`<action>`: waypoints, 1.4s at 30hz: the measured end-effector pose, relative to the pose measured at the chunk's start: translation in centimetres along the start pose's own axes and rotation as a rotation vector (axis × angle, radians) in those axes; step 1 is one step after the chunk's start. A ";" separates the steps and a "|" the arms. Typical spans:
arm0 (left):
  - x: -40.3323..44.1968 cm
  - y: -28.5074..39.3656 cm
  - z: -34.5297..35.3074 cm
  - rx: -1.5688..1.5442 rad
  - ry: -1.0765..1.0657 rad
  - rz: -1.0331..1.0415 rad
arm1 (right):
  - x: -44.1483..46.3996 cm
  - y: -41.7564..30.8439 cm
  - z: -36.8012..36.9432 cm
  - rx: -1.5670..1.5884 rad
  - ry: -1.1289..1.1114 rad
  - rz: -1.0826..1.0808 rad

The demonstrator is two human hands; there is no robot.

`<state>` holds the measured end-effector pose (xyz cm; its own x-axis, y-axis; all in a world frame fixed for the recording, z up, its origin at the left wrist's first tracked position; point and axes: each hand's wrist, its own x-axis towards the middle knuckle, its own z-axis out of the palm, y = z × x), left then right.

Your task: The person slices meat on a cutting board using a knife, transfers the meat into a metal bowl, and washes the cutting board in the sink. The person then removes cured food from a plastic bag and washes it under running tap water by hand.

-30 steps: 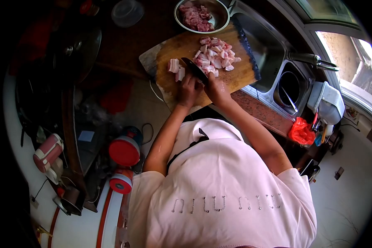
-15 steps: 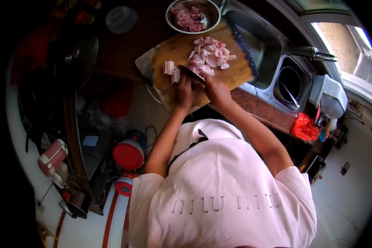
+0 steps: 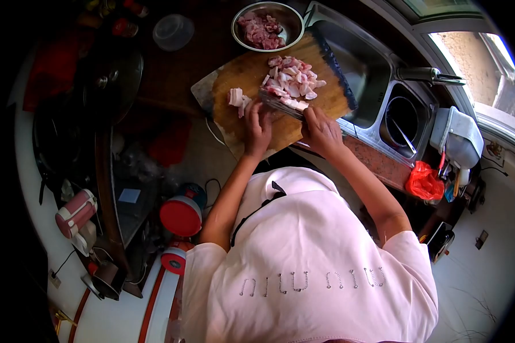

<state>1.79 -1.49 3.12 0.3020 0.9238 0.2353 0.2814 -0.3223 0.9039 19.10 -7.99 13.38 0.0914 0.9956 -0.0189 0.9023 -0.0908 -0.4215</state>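
Fingers (image 3: 311, 118) of the right hand (image 3: 325, 134) clasp a kitchen knife (image 3: 282, 107) beside chopped raw meat (image 3: 295, 78); the left hand's (image 3: 258, 127) hold is unclear.

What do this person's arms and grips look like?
The arms are human, bare below short, pale pink sleeves. The left grip and right grip are ungloved human hands. No watch or bracelet shows.

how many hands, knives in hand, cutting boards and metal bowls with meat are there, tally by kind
Hands: 2 (left hand, right hand)
Knife: 1
Cutting board: 1
Metal bowl: 1
Total: 5
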 end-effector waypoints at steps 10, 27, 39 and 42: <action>3.1 5.5 0.3 0.367 -0.432 0.307 | -0.4 1.7 -1.9 -0.296 -0.049 -0.191; 4.8 0.7 -1.5 0.471 -0.118 0.029 | -4.0 2.6 -3.7 0.005 0.096 0.089; 0.9 -1.2 -1.9 0.554 -0.050 -0.128 | -0.2 0.4 2.9 0.128 -0.100 0.205; 0.7 -1.7 -2.0 0.512 -0.051 -0.056 | 1.3 1.0 3.0 0.106 -0.092 0.218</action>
<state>-0.24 0.10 2.48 0.3136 0.9356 0.1623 0.7041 -0.3438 0.6213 18.89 -6.75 10.20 0.2361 0.9509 -0.2002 0.8157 -0.3059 -0.4910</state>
